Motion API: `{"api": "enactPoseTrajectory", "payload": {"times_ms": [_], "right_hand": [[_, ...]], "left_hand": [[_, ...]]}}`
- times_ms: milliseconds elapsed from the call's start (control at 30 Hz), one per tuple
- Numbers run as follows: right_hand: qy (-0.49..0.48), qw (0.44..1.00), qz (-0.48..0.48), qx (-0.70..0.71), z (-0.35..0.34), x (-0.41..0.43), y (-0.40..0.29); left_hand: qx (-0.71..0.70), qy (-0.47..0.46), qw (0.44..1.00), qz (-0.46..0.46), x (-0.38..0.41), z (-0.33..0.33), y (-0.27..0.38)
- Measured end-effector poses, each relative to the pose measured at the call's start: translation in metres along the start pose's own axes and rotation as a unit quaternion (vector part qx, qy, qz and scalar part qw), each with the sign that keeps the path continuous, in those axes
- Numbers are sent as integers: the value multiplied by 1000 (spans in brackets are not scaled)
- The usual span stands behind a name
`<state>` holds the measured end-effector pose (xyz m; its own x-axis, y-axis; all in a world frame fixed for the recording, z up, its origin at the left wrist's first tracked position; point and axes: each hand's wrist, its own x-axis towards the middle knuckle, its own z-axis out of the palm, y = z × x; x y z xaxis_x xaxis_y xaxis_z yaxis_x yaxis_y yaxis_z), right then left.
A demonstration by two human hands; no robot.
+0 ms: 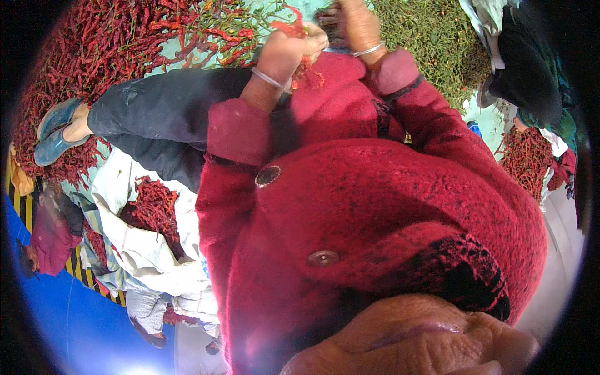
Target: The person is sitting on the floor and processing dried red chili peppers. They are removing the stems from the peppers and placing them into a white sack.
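Observation:
Dried red chili peppers (307, 77) are gripped in my left hand (297, 47), which has a bracelet on its wrist. Some peppers stick out above the fingers and others hang below, in front of the red coat. Just to its right, at the top edge, my right hand (361, 26) also has a bracelet; its fingers are partly cut off and blurred, so what they hold cannot be told. Beyond my left hand lie loose red chilies with green stems (229, 37). A wide heap of red chilies (117, 37) spreads to the left.
Green stems (426, 42) lie in a heap at the upper right. My outstretched legs (168, 103) cross the left side. A white sack (112, 187) with chilies lies below them. Another person's dark-clothed leg (525, 70) is at the far right, near more chilies (527, 159). Other people sit at the lower left.

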<state>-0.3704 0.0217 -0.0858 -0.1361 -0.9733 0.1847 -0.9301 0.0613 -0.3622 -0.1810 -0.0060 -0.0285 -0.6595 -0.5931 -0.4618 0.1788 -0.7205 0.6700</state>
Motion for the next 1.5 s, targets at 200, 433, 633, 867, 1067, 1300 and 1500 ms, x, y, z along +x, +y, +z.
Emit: {"api": "enactPoseTrajectory", "payload": {"times_ms": [200, 433, 633, 867, 1067, 1300, 1500], "right_hand": [[139, 981, -23, -134, -59, 22, 85], [-50, 993, -98, -50, 10, 10, 26], [-94, 996, -4, 7, -9, 17, 65], [-157, 758, 241, 585, -54, 12, 41], [94, 970, -42, -221, -66, 20, 94], [-39, 993, -109, 5, -7, 11, 48], [-156, 975, 27, 155, -5, 23, 47]], "left_hand": [[-153, 61, 981, 105, -3, -35, 16], [-143, 35, 986, 76, 4, -46, 13], [-88, 113, 989, 45, 3, -39, 11], [117, 159, 977, 75, -3, -11, 16], [94, 149, 980, 86, 8, -30, -1], [144, 169, 974, 40, 14, -36, -5], [99, 147, 983, 43, 10, -33, -5]]}}
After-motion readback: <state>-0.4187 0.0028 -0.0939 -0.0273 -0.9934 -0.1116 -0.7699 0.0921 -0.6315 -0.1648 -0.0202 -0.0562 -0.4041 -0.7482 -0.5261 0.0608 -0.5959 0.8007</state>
